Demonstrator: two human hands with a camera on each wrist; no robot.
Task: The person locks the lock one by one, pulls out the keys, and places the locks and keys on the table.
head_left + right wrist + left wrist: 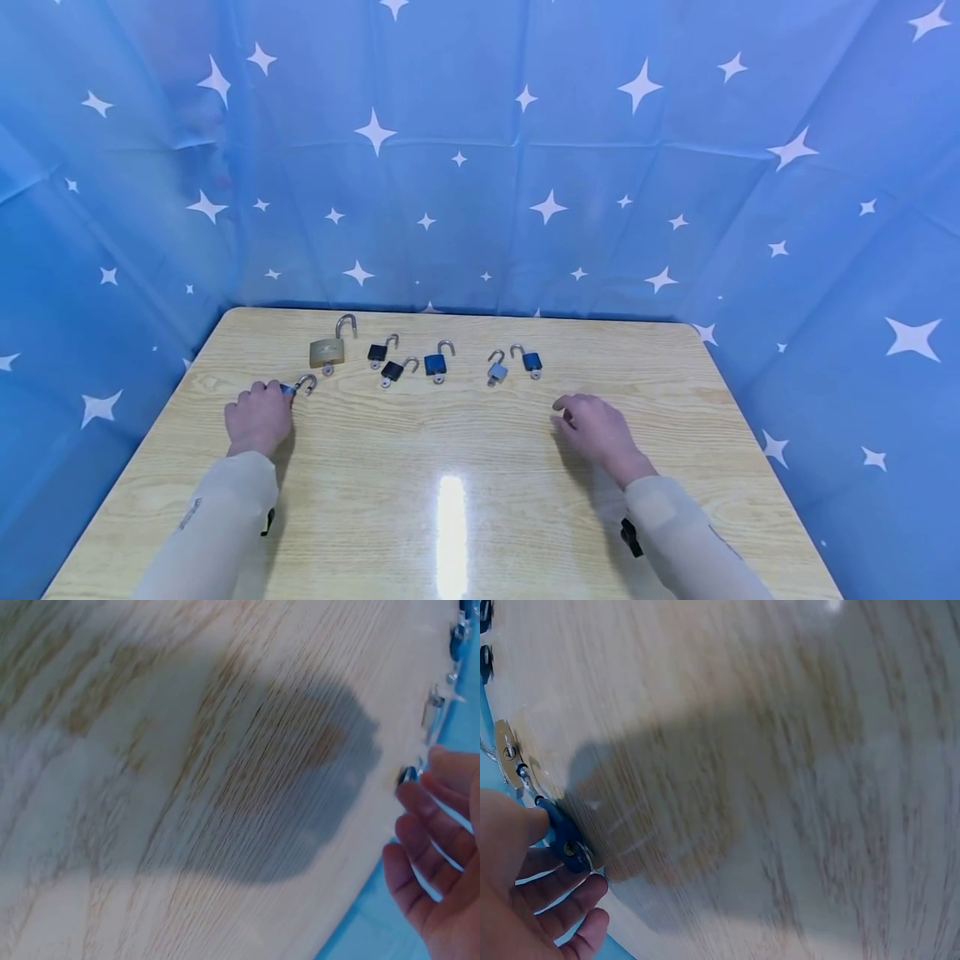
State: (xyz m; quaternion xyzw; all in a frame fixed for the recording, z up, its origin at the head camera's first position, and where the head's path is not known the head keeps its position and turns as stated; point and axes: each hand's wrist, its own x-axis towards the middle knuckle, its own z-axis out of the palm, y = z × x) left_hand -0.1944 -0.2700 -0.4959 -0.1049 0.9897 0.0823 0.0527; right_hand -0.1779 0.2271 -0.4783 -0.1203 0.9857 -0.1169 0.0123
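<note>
The left hand pinches a blue padlock, shackle open, at the left of the table — near the brass padlock, whose marking is too small to read. The right hand hovers, fingers loosely bent; lettering on the left sleeve is illegible.

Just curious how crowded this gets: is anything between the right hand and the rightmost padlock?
Nothing visible stands between the right hand and the rightmost padlock. Its nearest neighbour, the pale blue padlock, lies to its left, off that path.
</note>
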